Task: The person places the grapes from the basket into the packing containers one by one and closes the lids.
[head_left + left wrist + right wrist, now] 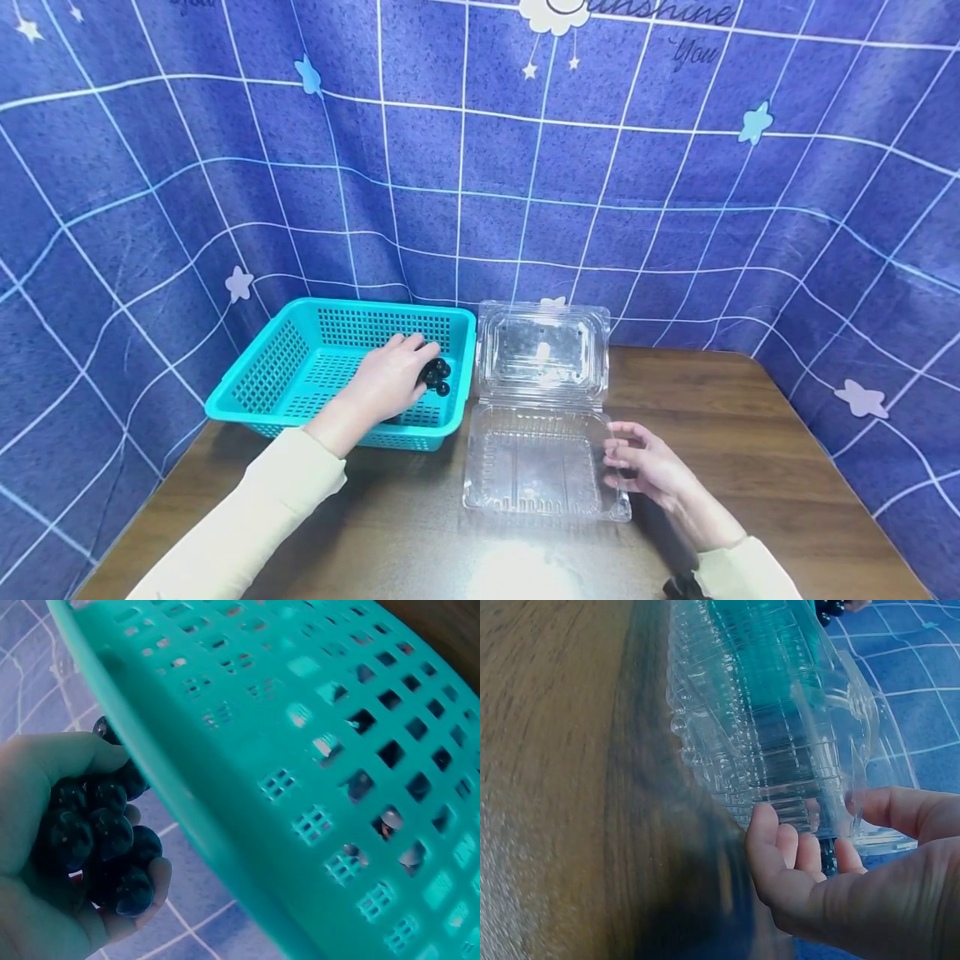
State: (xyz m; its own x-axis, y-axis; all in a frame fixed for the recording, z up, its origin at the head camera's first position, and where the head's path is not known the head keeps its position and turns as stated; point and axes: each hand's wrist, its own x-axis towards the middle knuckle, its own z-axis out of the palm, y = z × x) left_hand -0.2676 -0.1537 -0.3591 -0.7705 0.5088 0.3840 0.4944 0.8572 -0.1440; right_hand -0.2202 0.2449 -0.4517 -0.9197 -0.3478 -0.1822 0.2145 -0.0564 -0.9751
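Note:
In the head view my left hand (pixel 396 375) is over the right part of a turquoise plastic basket (pixel 247 414), fingers curled round a bunch of black grapes (pixel 435 377). The left wrist view shows these dark, glossy grapes (pixel 112 832) cupped between thumb and fingers, beside the basket's rim (pixel 157 769). A clear plastic clamshell box (pixel 536 467) lies on the table with its lid (pixel 543 350) raised at the back. My right hand (pixel 652 467) is at the box's right side, its fingers loosely bent and touching the edge (pixel 840 817).
The wooden table (pixel 697 417) carries both containers, with the basket left of the box. A blue curtain (pixel 495 167) with white grid lines hangs behind and at both sides. A small black object (pixel 681 587) is at my right wrist.

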